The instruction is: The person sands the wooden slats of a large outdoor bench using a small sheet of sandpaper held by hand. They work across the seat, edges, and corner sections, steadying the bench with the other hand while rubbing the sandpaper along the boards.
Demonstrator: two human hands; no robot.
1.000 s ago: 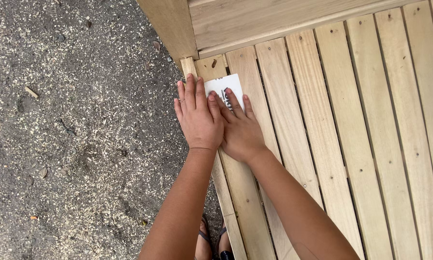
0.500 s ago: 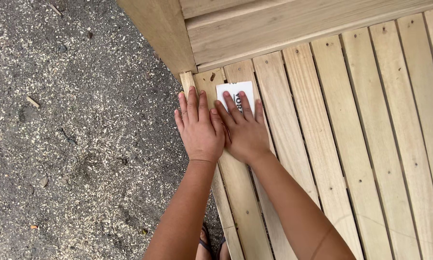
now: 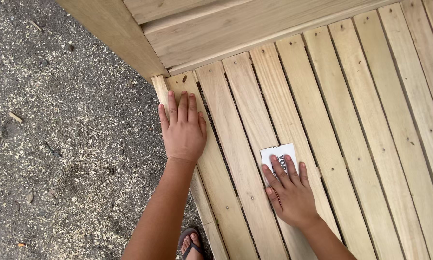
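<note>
My left hand (image 3: 183, 127) lies flat, fingers together, on the outermost slat of a pale wooden slatted frame (image 3: 351, 120), close to its corner. My right hand (image 3: 289, 190) presses flat on a small white sheet of sandpaper (image 3: 278, 155) with dark print, which rests on a slat a few boards to the right. Its fingers cover the sheet's lower half.
A thick wooden rail and upright board (image 3: 216, 29) close the frame's far end. Grey gravel ground strewn with sawdust (image 3: 67, 144) lies to the left. My foot in a sandal (image 3: 190, 243) shows at the bottom edge.
My right hand has slid the sandpaper down and to the right, away from my left hand, which stays near the corner. The hands, side by side before, are now apart.
</note>
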